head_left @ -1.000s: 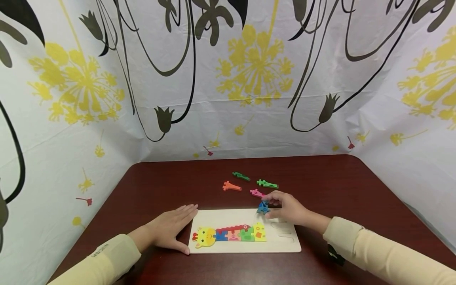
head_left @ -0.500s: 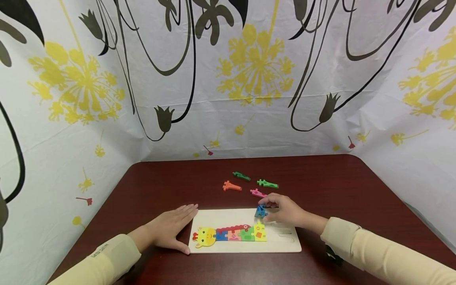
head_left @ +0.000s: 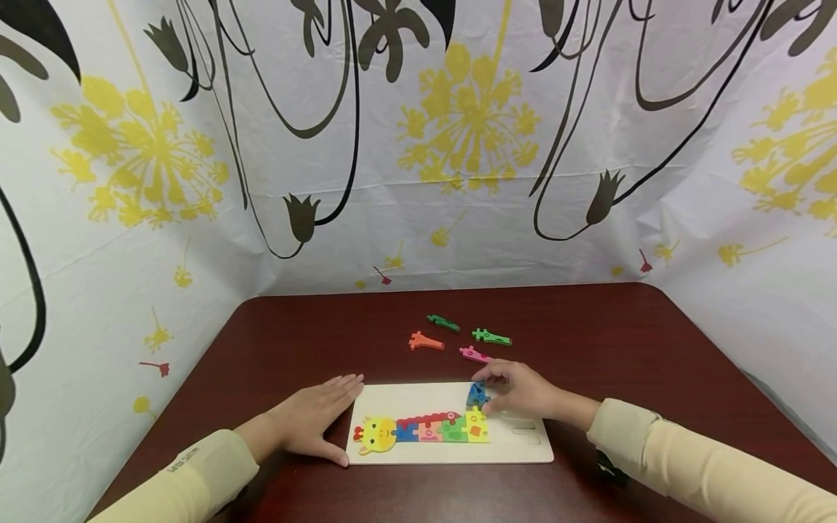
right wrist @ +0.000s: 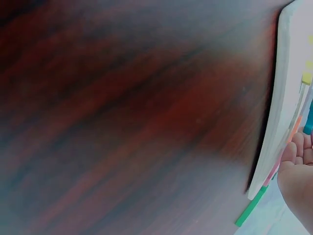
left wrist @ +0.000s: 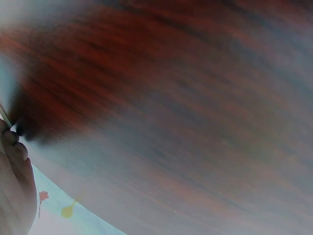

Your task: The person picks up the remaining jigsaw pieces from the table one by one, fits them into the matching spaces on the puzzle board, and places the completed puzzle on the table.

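A white puzzle board (head_left: 418, 396) lies on the table with a giraffe puzzle partly laid in it: a yellow head (head_left: 377, 436), then blue, pink, green and yellow body pieces under a red mane. My left hand (head_left: 314, 420) rests at the board's left edge, fingers straight and thumb at the near corner; only its side shows in the left wrist view. Between thumb and fingers, my right hand (head_left: 523, 388) pinches a blue puzzle piece (head_left: 476, 395), just beyond the yellow body piece (head_left: 476, 427). In the right wrist view the blue piece (right wrist: 308, 122) shows at the right edge.
Beyond the board lie loose leg-shaped pieces: dark green (head_left: 444, 323), light green (head_left: 491, 337), orange (head_left: 426, 341) and pink (head_left: 474, 354), the pink one close to my right hand. Empty outlined slots (head_left: 524, 430) mark the board's right part. Patterned cloth (head_left: 458, 240) hangs behind the dark red table (head_left: 314, 334).
My right hand has moved slightly left and toward me with the blue puzzle piece, bringing it over the board by the yellow body piece. The left hand has stayed still.
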Demonstrator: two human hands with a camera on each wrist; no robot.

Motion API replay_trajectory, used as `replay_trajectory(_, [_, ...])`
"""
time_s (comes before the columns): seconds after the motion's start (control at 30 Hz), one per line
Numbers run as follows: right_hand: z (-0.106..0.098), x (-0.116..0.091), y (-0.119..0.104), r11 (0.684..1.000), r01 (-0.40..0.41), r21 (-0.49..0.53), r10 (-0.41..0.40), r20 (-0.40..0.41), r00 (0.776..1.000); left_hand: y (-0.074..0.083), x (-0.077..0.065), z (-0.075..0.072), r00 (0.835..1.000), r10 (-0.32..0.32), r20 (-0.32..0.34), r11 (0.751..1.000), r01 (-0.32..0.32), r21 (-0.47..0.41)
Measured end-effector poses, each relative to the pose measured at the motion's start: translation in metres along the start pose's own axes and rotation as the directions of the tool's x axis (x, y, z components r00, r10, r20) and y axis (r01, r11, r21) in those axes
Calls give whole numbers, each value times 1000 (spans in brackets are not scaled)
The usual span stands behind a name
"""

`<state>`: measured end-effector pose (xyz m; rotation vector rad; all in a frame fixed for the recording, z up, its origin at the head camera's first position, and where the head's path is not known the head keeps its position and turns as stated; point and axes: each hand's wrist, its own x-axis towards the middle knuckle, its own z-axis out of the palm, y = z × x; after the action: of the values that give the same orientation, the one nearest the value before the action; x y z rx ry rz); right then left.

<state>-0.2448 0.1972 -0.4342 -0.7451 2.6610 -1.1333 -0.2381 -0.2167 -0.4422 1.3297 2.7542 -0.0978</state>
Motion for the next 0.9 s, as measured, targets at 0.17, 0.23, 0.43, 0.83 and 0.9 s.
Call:
replay_trajectory(0.17, [0,0,-1,1000,6,3,-6,16,1000,0,0,0,1000,2,-4,1000,-2,2])
replay_trajectory(0.23, [1,0,-1,1000,14,2,-14,19,1000,0,0,1,1000,3,-5,1000,-3,0])
replay_trajectory(0.43, [2,1,2,1000,13,-11,-12,26,1000,-1,-1,1,1000,12,-14,1000,-12,1])
replay_trajectory(0.83, [4,4,5,1000,-15,-10,15,33,999,-3,0,4,999,23,-28,1000,-23,5])
replay_trajectory(0.9, [4,4,5,1000,-15,-12,15,35,999,-3,0,4,999,23,-26,1000,-23,2])
